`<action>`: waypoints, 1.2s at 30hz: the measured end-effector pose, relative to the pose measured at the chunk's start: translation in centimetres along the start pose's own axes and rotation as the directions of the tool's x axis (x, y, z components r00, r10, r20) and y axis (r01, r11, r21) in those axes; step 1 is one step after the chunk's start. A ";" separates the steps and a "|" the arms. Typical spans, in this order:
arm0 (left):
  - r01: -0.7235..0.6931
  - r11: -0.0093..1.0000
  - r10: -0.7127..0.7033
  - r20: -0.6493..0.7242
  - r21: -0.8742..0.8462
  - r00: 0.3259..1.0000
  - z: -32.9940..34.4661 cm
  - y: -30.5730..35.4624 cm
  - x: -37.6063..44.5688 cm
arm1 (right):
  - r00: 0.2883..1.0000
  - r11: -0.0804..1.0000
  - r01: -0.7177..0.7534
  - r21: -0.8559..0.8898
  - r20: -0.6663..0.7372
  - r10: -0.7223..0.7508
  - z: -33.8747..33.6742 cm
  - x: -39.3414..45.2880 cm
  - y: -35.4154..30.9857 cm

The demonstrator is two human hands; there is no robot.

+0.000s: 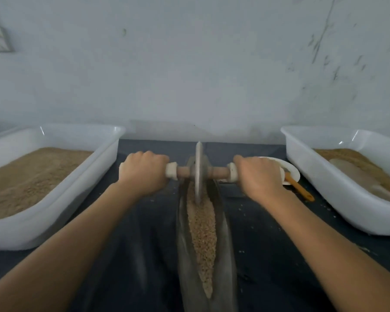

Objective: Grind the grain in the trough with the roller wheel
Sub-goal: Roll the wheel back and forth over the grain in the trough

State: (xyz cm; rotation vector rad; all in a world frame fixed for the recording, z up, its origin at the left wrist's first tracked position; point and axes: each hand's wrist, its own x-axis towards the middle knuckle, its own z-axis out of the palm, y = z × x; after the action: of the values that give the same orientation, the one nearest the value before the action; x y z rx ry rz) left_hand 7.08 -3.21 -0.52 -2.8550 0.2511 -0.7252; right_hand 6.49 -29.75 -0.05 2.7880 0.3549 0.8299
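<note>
Long narrow dark metal trough (227,255) runs down centre of dark cloth-covered table (131,255), tan crushed grain (202,233) filling groove. Thin grey metal roller wheel (198,172) upright in far half of trough, rim in grain. Left hand (143,172) fisted round left end of wooden axle handle (218,172); right hand (257,176) fisted round right end. White plastic tubs (54,212) of tan meal flank both sides. White plate (291,170) with orange-handled tool (300,190) behind right hand.
</note>
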 end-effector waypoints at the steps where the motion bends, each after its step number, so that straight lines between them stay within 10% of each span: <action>1: 0.013 1.000 -0.013 0.007 -0.017 1.000 0.0 0.1 -0.4 | 1.000 1.000 0.009 -0.008 -0.009 -0.009 -0.4 -0.3 -0.1; 13: -0.245 0.970 0.245 -0.002 0.003 0.970 -6.6 0.6 -12.0 | 0.984 0.974 0.180 0.141 -0.008 -0.181 -4.9 -10.5 1.2; 18: -0.101 0.995 0.102 0.084 -0.020 0.991 -1.9 0.3 -2.7 | 1.000 0.998 0.018 -0.053 -0.014 -0.019 -0.6 -2.8 0.0; 25: 0.090 0.964 -0.075 0.069 -0.251 0.995 0.9 0.3 -3.8 | 0.980 0.973 0.183 -0.138 -0.050 -0.192 -3.0 0.7 -1.3; 33: -0.215 0.975 0.207 -0.129 -0.051 0.970 -8.5 2.2 -13.7 | 0.986 0.979 0.148 0.140 0.051 -0.156 -6.5 -12.2 1.1; 36: -0.184 0.983 0.184 0.043 0.016 0.982 -8.6 2.3 -12.1 | 0.981 0.990 0.113 0.082 0.148 -0.124 -6.1 -11.4 1.2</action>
State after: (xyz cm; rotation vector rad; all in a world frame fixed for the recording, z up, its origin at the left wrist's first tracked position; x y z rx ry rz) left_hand -7.83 -4.13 0.95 -2.7768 0.4913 -0.6274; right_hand -5.95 -33.33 -0.52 2.8421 0.5282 0.5830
